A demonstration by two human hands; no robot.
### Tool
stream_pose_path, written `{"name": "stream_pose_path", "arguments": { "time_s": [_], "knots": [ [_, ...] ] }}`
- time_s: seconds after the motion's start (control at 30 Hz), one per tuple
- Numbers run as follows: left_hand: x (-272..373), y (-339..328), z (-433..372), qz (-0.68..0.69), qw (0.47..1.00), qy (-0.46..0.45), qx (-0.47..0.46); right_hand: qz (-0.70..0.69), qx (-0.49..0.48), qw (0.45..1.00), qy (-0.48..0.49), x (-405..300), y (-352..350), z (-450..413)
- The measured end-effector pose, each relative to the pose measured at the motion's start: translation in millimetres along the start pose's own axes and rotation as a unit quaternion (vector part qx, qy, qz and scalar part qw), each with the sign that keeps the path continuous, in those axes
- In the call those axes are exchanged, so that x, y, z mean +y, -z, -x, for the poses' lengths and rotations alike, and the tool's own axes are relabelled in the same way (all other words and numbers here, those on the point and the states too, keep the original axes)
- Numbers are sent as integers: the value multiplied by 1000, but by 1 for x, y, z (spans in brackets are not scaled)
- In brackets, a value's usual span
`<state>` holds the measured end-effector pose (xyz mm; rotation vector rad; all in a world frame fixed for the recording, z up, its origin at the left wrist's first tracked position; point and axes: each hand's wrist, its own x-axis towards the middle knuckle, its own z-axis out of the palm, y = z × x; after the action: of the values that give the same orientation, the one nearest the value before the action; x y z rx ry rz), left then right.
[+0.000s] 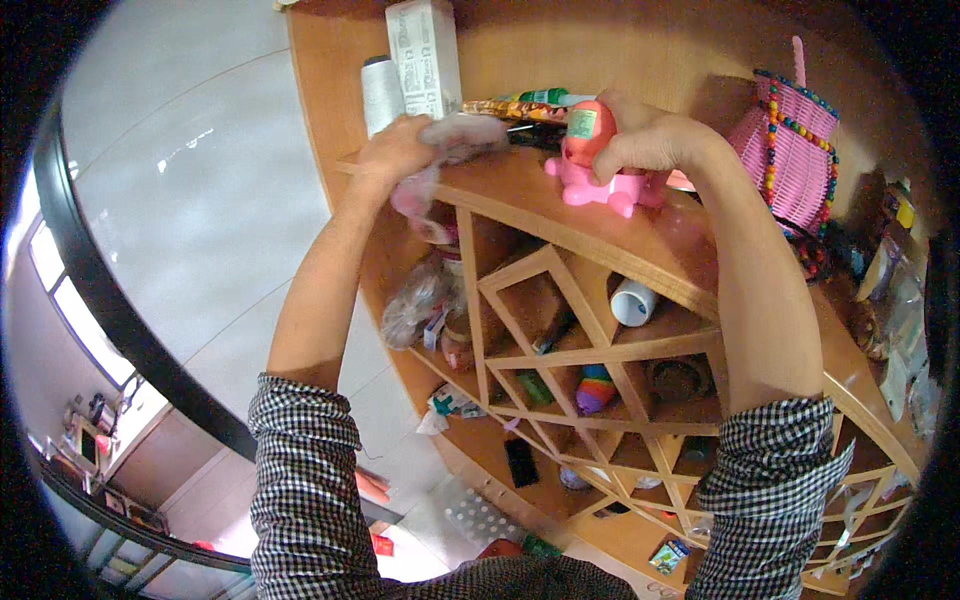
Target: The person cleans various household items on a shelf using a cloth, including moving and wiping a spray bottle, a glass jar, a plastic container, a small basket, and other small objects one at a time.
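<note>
My left hand (397, 148) grips a thin, crumpled pale pink-and-white cloth (466, 132), blurred, whose lower end hangs over the front edge of the wooden shelf (517, 176). To the right, my right hand (654, 142) has its thumb and fingers around a pink plastic toy (589, 189) with stubby legs and a rounded orange-red top (577, 154) bearing a label. This toy is at the shelf surface; whether it touches the wood I cannot tell. Behind my left hand stand a cone of white thread (381, 97) and a tall printed box (424, 64).
A green-capped tube (546, 97) lies at the back between my hands. On the right is a pink woven basket (806, 139) with colourful beads. Below, a wooden lattice rack (536, 365) holds a white cup (634, 304) and a rainbow-coloured item (595, 390). Clear plastic bags (412, 306) bulge at left.
</note>
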<state>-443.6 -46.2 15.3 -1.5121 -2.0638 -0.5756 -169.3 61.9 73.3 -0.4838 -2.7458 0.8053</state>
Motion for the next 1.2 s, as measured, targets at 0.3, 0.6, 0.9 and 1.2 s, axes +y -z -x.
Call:
{"name": "stream_pose_path", "arguments": {
  "time_s": [0.3, 0.6, 0.9, 1.2],
  "knots": [
    [-22, -17, -22, -142, 970, 193, 32, -11, -30, 999, -12, 2, 3, 3],
    [72, 17, 17, -56, 998, -3, -26, 51, -30, 995, -84, -5, 4, -10],
    [0, -16, -17, -2, 998, 56, 15, 15, -2, 998, 59, 7, -11, -11],
    [42, 10, 6, -26, 999, -36, 18, 68, 73, 991, 85, 4, -17, -32]
  ]
}}
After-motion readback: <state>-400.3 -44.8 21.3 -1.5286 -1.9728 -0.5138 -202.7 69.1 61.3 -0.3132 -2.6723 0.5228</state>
